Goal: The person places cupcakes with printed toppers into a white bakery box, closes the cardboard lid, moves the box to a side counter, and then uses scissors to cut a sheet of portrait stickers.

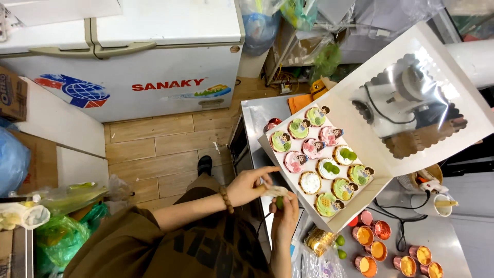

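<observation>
Low at centre, left hand [252,186], fingers curled and pinching a small pale piece [275,191], beaded bracelet [225,200] on the wrist. Touching it from below, right hand [284,216], fingers closed about a small green bit [279,202] under that same pale piece. Both hands just beside the near corner of the white cake box [303,203].

Inside the box, decorated cupcakes [321,162] in rows, topped green, pink and white, several with little figure toppers; one white-topped cupcake [310,182] nearest the hands. Hinged up behind the box, a lid with a scalloped clear window [411,103].

Under the box, a steel counter [437,237]. Right of the box and lower, copper-coloured foil cups [378,250] in a cluster, green round bits [340,246] and a stack of gold foil liners [319,239] beside them. Further right, a small white cup [437,205].

Left of the box, wood-look floor tiles [154,149], one black shoe [205,164], brown clothing [154,247]. Well beyond, a white chest freezer [128,56]. Far left of the box, green plastic bags [62,226] and a cardboard carton [13,92].
</observation>
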